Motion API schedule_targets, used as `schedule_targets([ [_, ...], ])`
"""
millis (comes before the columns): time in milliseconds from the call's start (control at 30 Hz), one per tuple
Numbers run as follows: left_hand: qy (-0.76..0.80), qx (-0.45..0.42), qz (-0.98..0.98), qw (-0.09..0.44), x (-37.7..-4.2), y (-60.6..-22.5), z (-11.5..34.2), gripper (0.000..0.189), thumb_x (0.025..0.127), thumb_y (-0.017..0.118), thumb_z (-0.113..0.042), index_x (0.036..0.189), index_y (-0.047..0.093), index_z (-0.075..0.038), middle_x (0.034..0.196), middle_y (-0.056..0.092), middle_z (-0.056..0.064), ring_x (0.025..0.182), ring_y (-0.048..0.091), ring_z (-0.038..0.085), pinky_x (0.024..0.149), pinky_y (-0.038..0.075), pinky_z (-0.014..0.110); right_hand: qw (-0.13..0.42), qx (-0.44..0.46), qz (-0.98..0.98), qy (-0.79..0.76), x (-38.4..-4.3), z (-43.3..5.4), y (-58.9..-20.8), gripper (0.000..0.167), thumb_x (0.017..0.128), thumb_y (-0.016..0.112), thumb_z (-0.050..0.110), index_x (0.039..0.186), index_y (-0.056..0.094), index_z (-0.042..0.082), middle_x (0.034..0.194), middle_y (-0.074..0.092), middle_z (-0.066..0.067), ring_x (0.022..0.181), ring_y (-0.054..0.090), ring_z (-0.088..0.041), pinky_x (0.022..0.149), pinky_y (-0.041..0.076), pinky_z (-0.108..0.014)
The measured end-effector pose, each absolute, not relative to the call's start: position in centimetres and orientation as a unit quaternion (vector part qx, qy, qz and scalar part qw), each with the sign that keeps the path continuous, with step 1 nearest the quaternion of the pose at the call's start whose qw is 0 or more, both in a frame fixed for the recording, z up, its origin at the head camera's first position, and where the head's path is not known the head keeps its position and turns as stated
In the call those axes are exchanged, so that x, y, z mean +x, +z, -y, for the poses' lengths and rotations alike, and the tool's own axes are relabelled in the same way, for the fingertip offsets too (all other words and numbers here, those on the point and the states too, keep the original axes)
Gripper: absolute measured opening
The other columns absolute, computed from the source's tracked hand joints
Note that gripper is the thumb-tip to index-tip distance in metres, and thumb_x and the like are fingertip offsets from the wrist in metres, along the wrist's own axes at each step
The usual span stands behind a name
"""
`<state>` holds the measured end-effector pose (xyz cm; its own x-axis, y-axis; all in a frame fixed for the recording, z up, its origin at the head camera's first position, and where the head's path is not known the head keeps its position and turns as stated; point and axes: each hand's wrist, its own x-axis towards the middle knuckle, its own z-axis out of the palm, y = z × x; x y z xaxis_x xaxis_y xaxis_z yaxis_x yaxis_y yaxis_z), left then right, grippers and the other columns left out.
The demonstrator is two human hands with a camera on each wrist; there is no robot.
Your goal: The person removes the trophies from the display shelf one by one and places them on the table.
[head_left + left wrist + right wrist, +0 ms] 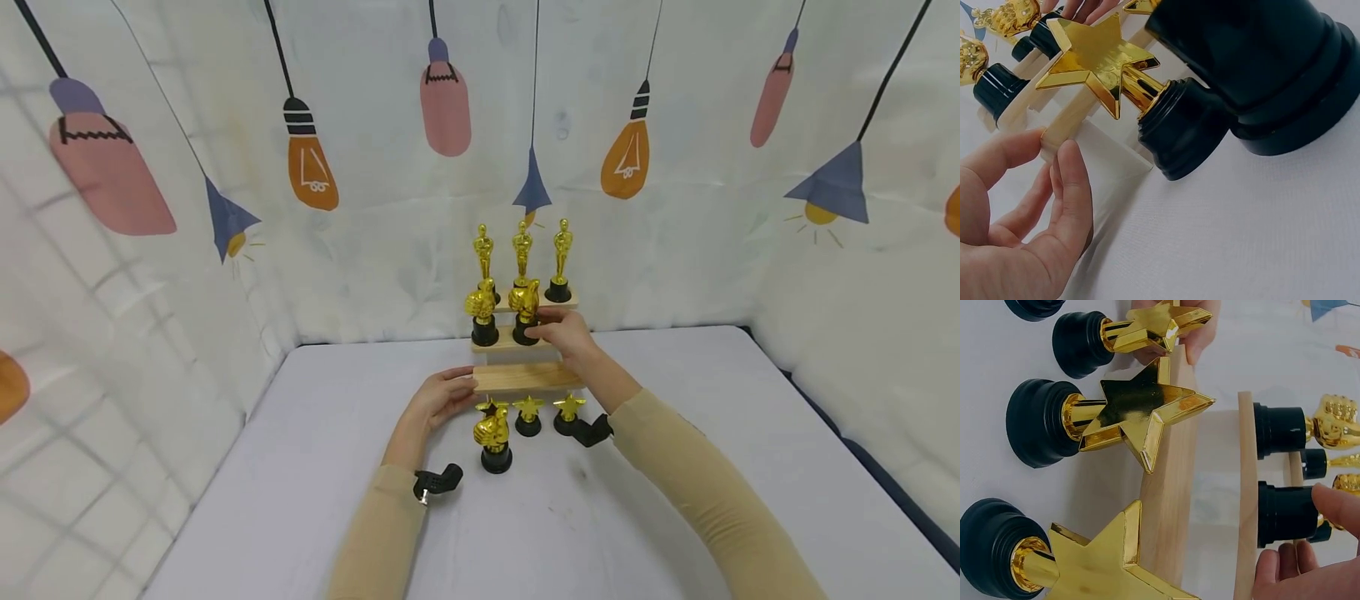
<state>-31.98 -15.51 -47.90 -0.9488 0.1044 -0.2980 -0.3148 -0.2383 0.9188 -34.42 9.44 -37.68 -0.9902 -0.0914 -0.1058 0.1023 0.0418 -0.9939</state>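
Note:
My right hand (pixel 572 337) grips the black base of a gold thumbs-up trophy (pixel 524 298) on the middle step of a wooden stand. In the right wrist view, thumb and fingers sit on opposite sides of that base (pixel 1286 514), which stands against the step. A second thumbs-up trophy (pixel 483 310) stands to its left. Lower down, my left hand (pixel 438 400) pinches the left end of the bare front board (pixel 525 377); the left wrist view shows thumb and fingertips at the board's end (pixel 1063 128).
Three gold figure statuettes (pixel 521 250) stand on the top step. On the white table (pixel 337 433), three star trophies (pixel 528 414) line up before the stand, with another thumbs-up trophy (pixel 495 442) in front of the left one. A lamp-patterned cloth (pixel 375 250) hangs behind.

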Motion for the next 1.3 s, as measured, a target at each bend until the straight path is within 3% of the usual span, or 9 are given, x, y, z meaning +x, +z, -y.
schedule_targets([
  [600,0.787,-0.075,-0.599,0.132,-31.8,-47.8,15.5,0.052,0.095,0.069,0.002,0.144,0.053,0.003,0.134,0.056,0.029,0.101,0.068,0.023,0.083,0.061,0.028,0.035,-0.006,-0.758,-0.651,-34.5,-8.8,-37.8,0.061,0.094,0.073,0.004,0.149,0.047,-0.003,0.146,0.048,-0.020,0.137,0.043,-0.037,0.115,0.039,-0.049],
  [1100,0.787,-0.075,-0.597,0.136,-31.5,-47.6,15.6,0.052,0.096,0.068,0.003,0.145,0.052,0.004,0.134,0.056,0.029,0.098,0.068,0.021,0.081,0.061,0.027,0.059,-0.011,-0.772,-0.633,-33.6,-9.1,-37.4,0.065,0.096,0.073,0.010,0.153,0.044,0.003,0.149,0.047,-0.016,0.137,0.045,-0.036,0.115,0.039,-0.050],
  [1300,0.786,-0.074,-0.599,0.133,-31.5,-47.5,15.5,0.052,0.095,0.068,0.003,0.145,0.052,0.005,0.132,0.058,0.028,0.098,0.069,0.021,0.082,0.061,0.028,0.064,-0.038,-0.768,-0.636,-33.2,-9.7,-37.2,0.064,0.096,0.072,0.007,0.152,0.043,-0.001,0.149,0.047,-0.018,0.138,0.044,-0.035,0.116,0.037,-0.048],
])
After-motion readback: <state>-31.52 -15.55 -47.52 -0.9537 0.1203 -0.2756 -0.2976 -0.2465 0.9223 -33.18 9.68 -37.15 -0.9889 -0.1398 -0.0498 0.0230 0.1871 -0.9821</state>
